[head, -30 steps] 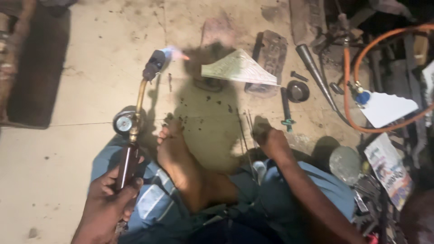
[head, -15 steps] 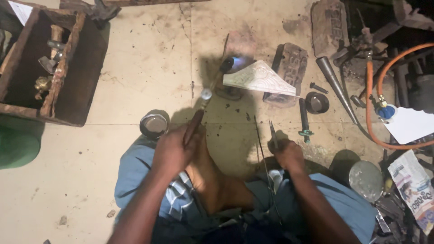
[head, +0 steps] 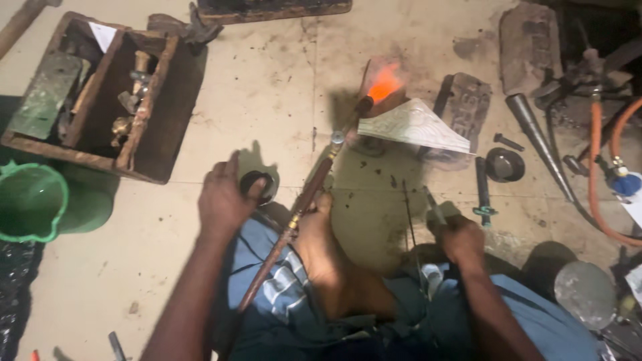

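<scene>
I see left hand [head: 224,200] fingers curled over small round tin [head: 257,187] on floor. Right hand [head: 461,237] clenched on thin tool [head: 433,208], probably tweezers. Torch [head: 314,190] rests across lap, flame [head: 384,83] beside white triangular piece [head: 411,127]. My advice: steady tin, mind flame.

Torch [head: 314,190] runs across the lap, tip at the plate [head: 411,127] ahead. Left hand [head: 224,200] on a tin [head: 257,186] left of torch. Crate [head: 93,93] far left, bucket [head: 30,200] before it. Hoses [head: 602,174] right.
</scene>
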{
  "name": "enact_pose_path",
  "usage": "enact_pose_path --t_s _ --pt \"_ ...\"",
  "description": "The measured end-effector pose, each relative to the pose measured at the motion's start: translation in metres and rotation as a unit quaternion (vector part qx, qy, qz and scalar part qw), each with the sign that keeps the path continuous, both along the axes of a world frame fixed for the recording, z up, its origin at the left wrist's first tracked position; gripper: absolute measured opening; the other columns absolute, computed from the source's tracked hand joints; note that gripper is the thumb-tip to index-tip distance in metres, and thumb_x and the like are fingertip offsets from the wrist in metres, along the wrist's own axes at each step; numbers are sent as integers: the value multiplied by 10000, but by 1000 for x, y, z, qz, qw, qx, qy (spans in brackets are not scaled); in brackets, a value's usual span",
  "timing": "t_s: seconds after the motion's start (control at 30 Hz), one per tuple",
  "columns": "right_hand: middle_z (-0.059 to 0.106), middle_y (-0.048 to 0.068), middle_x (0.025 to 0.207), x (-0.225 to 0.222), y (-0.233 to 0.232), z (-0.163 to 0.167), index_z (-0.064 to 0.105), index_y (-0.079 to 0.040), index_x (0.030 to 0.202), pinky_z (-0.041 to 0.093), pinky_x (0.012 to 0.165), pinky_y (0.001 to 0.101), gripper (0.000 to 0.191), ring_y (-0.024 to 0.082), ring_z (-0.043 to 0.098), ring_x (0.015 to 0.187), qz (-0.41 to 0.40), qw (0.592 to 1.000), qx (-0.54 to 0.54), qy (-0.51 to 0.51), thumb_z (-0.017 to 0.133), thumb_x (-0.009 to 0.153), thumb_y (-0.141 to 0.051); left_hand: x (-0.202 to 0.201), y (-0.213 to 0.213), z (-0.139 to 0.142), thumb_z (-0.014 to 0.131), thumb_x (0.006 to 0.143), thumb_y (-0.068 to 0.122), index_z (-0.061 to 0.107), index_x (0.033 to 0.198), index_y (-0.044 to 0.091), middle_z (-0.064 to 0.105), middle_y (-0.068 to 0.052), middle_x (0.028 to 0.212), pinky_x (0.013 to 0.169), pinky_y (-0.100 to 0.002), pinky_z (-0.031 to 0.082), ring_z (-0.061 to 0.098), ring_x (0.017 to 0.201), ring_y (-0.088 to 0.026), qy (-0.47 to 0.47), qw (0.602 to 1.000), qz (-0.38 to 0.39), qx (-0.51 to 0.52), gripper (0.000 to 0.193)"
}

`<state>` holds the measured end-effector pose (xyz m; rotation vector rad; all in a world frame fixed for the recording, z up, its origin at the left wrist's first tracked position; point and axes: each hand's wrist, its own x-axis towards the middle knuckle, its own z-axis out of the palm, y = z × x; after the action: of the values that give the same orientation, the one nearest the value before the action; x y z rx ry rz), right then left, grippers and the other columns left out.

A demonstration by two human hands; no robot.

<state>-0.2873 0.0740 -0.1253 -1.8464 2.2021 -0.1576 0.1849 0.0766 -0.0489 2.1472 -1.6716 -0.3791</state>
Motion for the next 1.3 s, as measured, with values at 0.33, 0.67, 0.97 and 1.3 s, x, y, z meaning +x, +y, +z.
enact_pose_path --t_s 0.33,0.67,0.97,1.3 --pt "750 211 1021 -8 11 -1 772 -101 1135 569 865 470 314 407 722 969 -53 986 -138 -78 734 861 -249 4 -36 -20 936 625 369 412 1477 177 592 -150 1383 1018 -449 532 619 1243 -361 -3 975 -73 210 1019" --pt "766 171 836 23 76 95 794 -1 1124 606 691 360 226 230 760 712 -99 957 40 -271 734 932 -105 17 43 66 939 613 201 492 1407 55 598 -188 1340 1058 -456 494 574 1254 -400 95 966 -153 -184 923" --pt "800 154 979 45 108 139 788 -64 1079 627 838 375 288 218 795 908 93 968 -29 -233 763 830 -208 -10 131 119 1006 508 341 534 1402 65 634 -156 1258 1040 -447 490 613 1198 -332 221 964 -118 -85 1048" --pt "774 97 975 25 151 179 794 -67 1112 626 744 371 291 192 759 819 97 971 65 -207 814 848 -190 -117 168 58 1003 650 396 482 1480 72 490 -244 1328 968 -486 514 548 1195 -421 222 951 -67 -206 1032"
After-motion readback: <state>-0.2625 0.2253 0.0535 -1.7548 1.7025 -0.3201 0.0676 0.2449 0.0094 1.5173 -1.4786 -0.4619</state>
